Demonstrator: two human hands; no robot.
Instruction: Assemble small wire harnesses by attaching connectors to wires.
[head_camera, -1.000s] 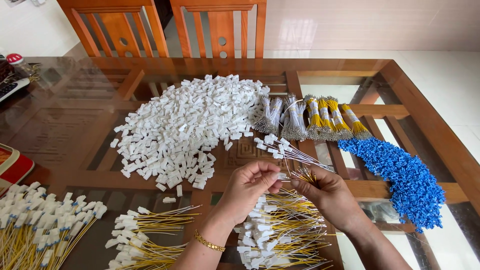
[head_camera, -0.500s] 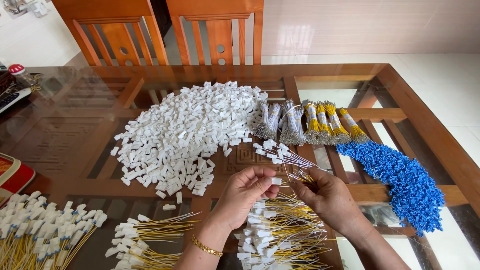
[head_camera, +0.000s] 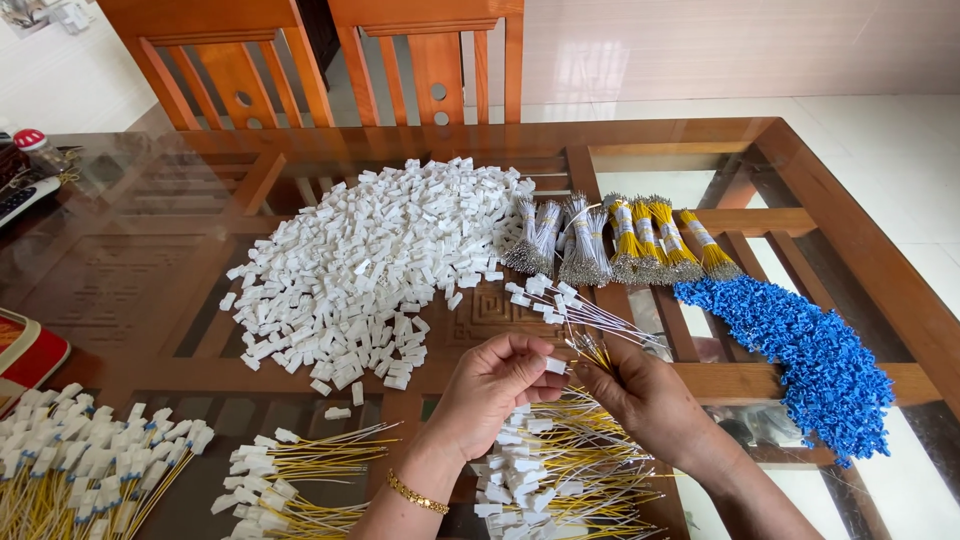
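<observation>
Finished pile, far left: wires with white caps (head_camera: 80, 455) lie fanned at about 8 o'clock from the hands, near the table edge.
Second finished fan: another bunch of capped yellow wires (head_camera: 290, 475) sits at 9 o'clock, well apart from the hands.
Loose stock: the heap of white connectors (head_camera: 370, 260) spreads at 11 o'clock on the glass table (head_camera: 130, 270).
Left hand: the left hand (head_camera: 495, 385) pinches a single white connector (head_camera: 555, 366) between thumb and forefinger, other fingers curled loosely.
What has changed: compared with a second ago the two hands sit closer together and the connector is now right at the wire tips (the view itself has also shifted a little), so the joining looks to be in progress, as far as I can judge.
Right hand: the right hand (head_camera: 645, 400) grips a small bunch of yellow wires (head_camera: 590, 350), fingers closed round them, tips pointing to 11 o'clock.
Under the hands: a capped pile (head_camera: 560, 480) lies at 6 o'clock.
Wire bundles: tied bundles (head_camera: 620, 240) rest at 1 o'clock.
Far right: blue connectors (head_camera: 810, 350) heap at 3 o'clock.
</observation>
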